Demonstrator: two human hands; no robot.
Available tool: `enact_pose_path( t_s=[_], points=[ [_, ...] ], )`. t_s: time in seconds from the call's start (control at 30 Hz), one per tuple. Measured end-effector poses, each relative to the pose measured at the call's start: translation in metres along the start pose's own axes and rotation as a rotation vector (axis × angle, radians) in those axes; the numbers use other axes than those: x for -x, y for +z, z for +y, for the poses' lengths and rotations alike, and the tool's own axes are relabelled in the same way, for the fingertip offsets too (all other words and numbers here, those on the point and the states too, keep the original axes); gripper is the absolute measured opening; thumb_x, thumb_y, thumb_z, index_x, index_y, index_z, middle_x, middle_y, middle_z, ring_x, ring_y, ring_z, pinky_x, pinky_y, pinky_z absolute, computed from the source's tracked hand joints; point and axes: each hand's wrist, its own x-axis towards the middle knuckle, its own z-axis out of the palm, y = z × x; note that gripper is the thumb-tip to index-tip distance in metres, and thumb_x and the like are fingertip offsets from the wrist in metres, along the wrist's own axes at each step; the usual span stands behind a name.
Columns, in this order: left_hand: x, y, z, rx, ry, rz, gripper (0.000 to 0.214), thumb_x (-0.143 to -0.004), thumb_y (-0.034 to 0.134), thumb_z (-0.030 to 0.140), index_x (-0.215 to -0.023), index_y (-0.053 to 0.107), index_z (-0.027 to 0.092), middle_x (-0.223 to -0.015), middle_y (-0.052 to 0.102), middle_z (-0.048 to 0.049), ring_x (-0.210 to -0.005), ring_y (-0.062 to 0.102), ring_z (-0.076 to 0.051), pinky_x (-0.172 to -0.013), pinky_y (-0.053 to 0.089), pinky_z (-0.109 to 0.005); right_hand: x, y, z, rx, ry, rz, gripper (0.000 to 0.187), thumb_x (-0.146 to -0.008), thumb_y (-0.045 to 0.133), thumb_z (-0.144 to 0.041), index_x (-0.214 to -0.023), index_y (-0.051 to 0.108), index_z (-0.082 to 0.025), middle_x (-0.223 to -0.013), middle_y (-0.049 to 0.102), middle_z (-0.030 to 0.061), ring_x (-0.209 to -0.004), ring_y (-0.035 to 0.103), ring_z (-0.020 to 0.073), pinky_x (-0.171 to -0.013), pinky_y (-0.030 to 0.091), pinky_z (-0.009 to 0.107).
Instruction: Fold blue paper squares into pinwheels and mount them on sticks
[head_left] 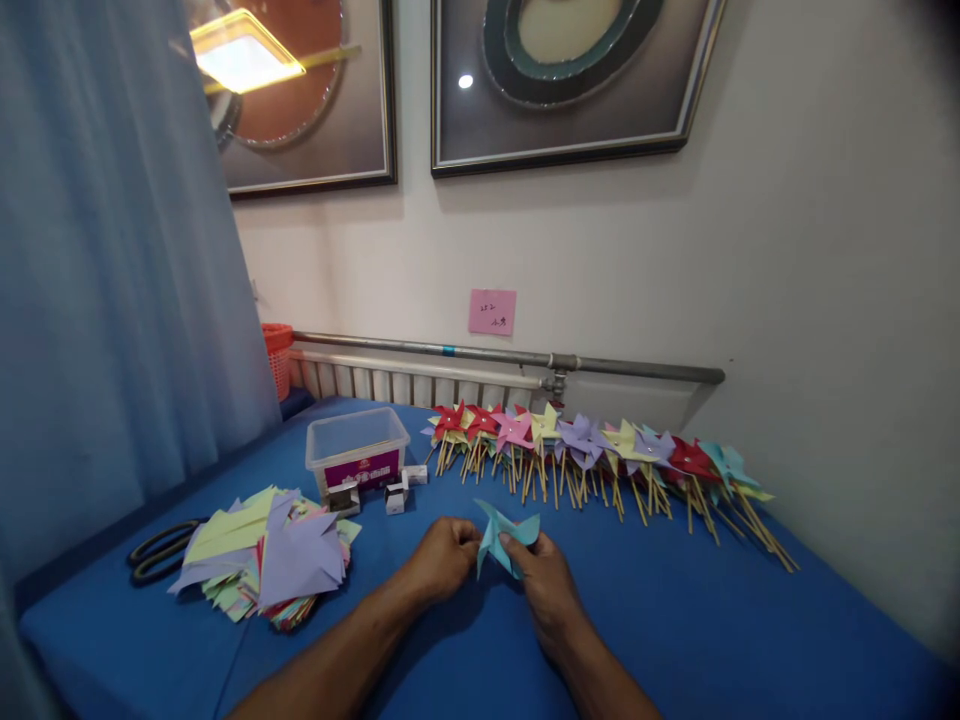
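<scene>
1. At the lower left of the frame, two black looped scissor handles [139, 577] stick out from beneath a loose heap of cut paper [304, 560], pale yellow and lavender on top, with notched, pointed edges and thin layered sides.
2. Above the heap, left of centre, sits a clear plastic tub [328, 445] with a purple label, thin sticks visible inside; small white cartons [397, 496] stand just in front.
3. At lower centre, the left hand [442, 558] has its fingers curled in, thumb and fingertips together beside the paper; whether they grip anything, I cannot tell.
4. Right beside it, at lower centre, is a light-blue paper pinwheel [495, 537], its folded vanes curving to sharp points.
5. The right hand [551, 592] is closed on that pinwheel, thumb pressed on top, fingers partly hidden behind.
6. Across the right half, a row of finished pinwheels [583, 440], red, pink, yellow, lavender and blue, lies on smooth blue cloth [697, 630], their slim wooden sticks angled downward.
</scene>
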Motion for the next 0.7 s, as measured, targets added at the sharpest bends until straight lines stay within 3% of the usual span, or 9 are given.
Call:
enact_pose_path(
  t_s=[0.43,0.7],
  points=[
    [0.0029,0.0,0.0058,0.013,0.006,0.012,0.013,-0.077,0.061,0.028,-0.07,0.062,0.017,-0.05,0.049,0.0064,-0.044,0.037,-0.009,-0.047,0.025,-0.023,-0.0036,-0.0023,0.0049,-0.031,0.026,-0.01,0.046,-0.064,0.087,-0.049,-0.095,0.077,-0.017,-0.086,0.081,0.007,-0.083,0.075,0.028,-0.077,0.057,0.036],
    [0.0045,-0.0014,0.0096,0.017,0.005,-0.002,0.019,-0.076,0.066,0.033,-0.068,0.061,0.017,-0.049,0.049,0.0069,-0.043,0.038,-0.008,-0.047,0.025,-0.023,-0.0009,-0.0012,0.0021,-0.052,0.031,-0.016,0.043,-0.065,0.088,-0.047,-0.094,0.077,-0.017,-0.084,0.08,0.006,-0.082,0.075,0.0269,-0.077,0.057,0.034]
  ],
)
